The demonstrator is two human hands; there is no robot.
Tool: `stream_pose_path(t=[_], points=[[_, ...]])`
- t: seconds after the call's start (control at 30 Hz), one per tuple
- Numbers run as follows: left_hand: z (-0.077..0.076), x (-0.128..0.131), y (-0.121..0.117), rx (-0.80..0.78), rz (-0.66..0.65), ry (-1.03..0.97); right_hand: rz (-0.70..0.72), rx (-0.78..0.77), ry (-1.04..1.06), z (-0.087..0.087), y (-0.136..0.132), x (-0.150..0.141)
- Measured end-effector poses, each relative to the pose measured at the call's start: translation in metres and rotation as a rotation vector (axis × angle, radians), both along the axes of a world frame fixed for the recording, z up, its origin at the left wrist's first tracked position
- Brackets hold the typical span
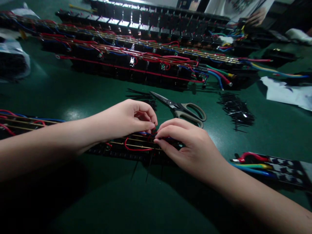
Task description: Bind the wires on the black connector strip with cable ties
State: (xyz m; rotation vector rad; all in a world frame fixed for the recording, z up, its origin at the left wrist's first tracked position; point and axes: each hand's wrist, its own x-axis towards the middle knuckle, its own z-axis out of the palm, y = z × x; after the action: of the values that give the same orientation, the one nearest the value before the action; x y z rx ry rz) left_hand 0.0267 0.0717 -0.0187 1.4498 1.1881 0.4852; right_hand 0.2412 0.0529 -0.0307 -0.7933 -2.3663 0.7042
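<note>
Lying on a dark green tabletop, a long black assembly with red and blue wires and brass-coloured rods passes beneath both hands. The left hand and right hand each curl in a pinching grip; what is grasped cannot be told. Grey-handled metal scissors lie just beyond.

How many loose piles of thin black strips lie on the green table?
2: the left pile beside the blades of the scissors, and the right pile to the right of their handles. Others may be hidden.
</note>
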Motion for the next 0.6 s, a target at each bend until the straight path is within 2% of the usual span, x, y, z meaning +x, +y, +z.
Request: stream_pose_path(t=[0.6], points=[[-0.0001,-0.0007,-0.0029,0.109,-0.067,0.074,-0.088,-0.068,0.016,0.0015,0.0011,0.0017]])
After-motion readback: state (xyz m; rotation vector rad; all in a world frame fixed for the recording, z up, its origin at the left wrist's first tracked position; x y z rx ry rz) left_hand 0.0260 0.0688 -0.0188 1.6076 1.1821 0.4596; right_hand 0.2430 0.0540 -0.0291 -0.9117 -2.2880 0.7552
